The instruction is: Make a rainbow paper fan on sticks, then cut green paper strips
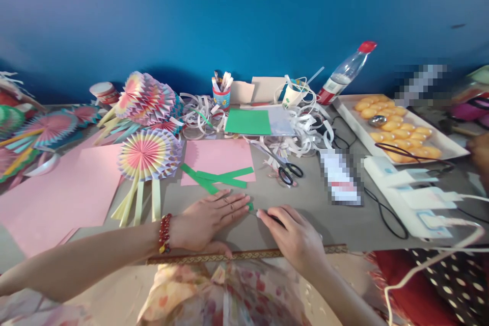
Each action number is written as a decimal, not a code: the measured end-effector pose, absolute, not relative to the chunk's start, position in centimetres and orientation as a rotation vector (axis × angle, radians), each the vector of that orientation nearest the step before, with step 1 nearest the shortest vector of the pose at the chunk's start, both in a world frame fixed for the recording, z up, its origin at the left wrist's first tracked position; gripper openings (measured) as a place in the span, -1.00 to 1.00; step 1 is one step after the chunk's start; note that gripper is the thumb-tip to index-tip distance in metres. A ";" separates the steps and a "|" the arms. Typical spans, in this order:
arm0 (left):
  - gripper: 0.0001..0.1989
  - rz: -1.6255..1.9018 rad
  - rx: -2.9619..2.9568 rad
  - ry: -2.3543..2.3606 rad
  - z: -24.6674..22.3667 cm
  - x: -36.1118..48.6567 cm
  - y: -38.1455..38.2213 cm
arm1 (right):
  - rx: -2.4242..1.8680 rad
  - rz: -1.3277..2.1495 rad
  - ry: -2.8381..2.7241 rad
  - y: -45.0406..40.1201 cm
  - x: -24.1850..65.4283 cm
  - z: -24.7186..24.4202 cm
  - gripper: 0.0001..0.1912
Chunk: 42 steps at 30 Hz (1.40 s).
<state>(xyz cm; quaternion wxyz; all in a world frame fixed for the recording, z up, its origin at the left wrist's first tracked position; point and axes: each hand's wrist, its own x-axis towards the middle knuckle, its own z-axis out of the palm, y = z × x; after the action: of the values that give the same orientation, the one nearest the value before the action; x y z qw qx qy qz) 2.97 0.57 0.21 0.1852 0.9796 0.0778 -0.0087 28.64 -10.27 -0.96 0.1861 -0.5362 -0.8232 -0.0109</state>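
My left hand (214, 216) lies flat on the grey table, fingers stretched toward the right. A bit of green paper strip (250, 206) shows at its fingertips; the rest is covered by the hand. Close beside it, my right hand (294, 234) is closed around a slim tool with a dark handle (277, 220). Its thin tip points left at the green paper, and its exact kind cannot be made out. Beyond my left hand, several green paper strips (221, 178) lie crossed on a pink sheet (217, 155). Black-handled scissors (290, 173) rest further right.
Pleated paper rosettes (147, 155) and pink sheets (76, 188) occupy the left. White paper scraps (305, 127) surround a green sheet (248, 121) at the back. A bottle (346, 74), a tray of yellow pieces (344, 107) and a power strip (393, 191) with cables stand right.
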 end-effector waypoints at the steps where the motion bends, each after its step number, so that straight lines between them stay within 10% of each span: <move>1: -0.11 -0.016 2.760 0.216 0.2 3.0 0.6 | -1.509 -0.043 -2.316 -10.3 28.5 -0.9 -0.71; 42: -0.14 0.002 2.771 0.221 1.4 -0.1 1.4 | -1.521 0.002 -2.361 -9.5 23.3 -0.4 -0.72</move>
<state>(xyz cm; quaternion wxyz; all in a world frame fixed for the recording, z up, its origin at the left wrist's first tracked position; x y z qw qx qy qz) -0.07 1.42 1.40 0.1797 0.9806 0.0783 0.0008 23.26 -9.46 -0.42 0.1660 -0.5341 -0.8290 0.0007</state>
